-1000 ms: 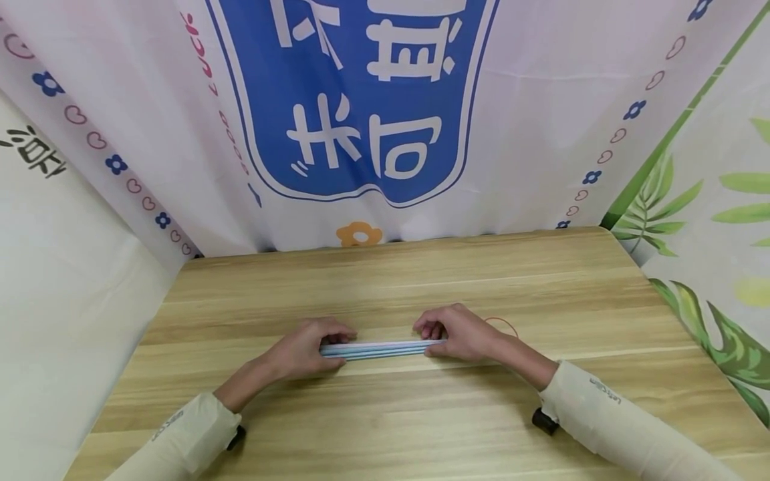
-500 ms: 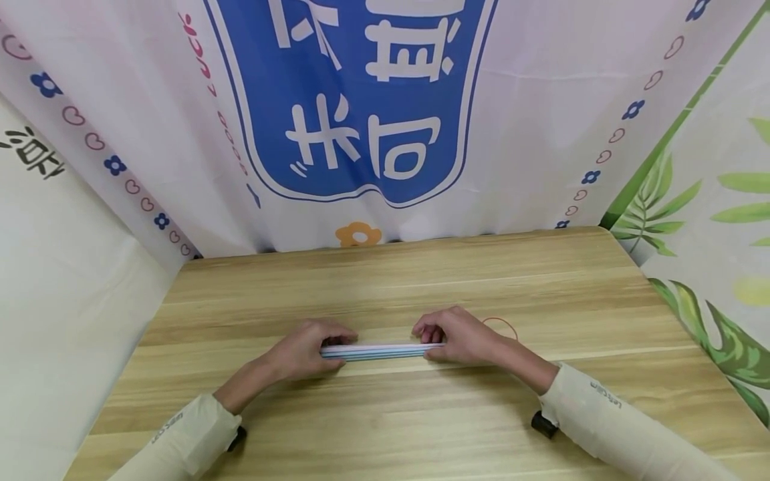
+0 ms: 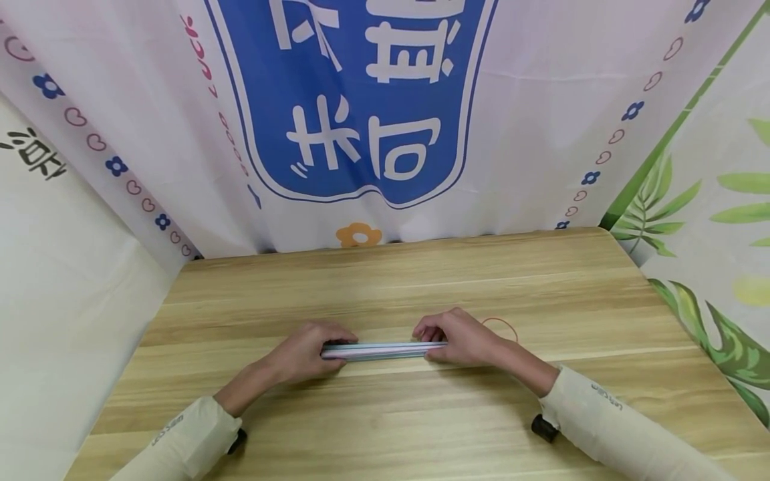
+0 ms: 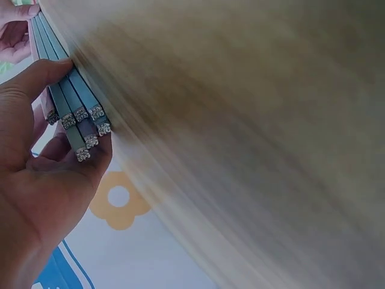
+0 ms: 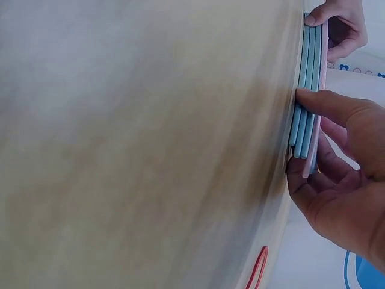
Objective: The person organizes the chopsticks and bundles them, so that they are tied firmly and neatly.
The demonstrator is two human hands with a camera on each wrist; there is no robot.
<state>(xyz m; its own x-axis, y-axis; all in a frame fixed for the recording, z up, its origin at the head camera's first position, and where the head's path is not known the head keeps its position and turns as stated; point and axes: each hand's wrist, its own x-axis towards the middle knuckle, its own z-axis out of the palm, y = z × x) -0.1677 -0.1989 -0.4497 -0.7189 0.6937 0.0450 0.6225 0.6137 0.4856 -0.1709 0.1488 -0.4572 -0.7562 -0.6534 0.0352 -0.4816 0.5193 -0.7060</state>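
Observation:
A bundle of blue and pink chopsticks (image 3: 379, 350) lies crosswise between my two hands, low over the table. My left hand (image 3: 303, 351) grips one end of it with thumb and fingers. In the left wrist view, silver patterned tips of the chopsticks (image 4: 77, 99) stick out unevenly beyond the thumb. My right hand (image 3: 460, 337) holds the other end, its thumb on the near side and its fingers curled behind. Plain, rounded ends of the chopsticks (image 5: 302, 129) show in the right wrist view, one pink among the blue.
A thin red rubber band (image 3: 500, 319) lies on the wooden table (image 3: 385, 421) just beyond my right wrist. Behind the table's far edge hangs a printed cloth (image 3: 529, 133). Leaf-patterned cloth (image 3: 722, 267) hangs at the right side.
The bundle has rolled a little in my fingers: pink lay along its far side before, and now blue lies there with pink in the middle. Both hands stay in nearly the same place.

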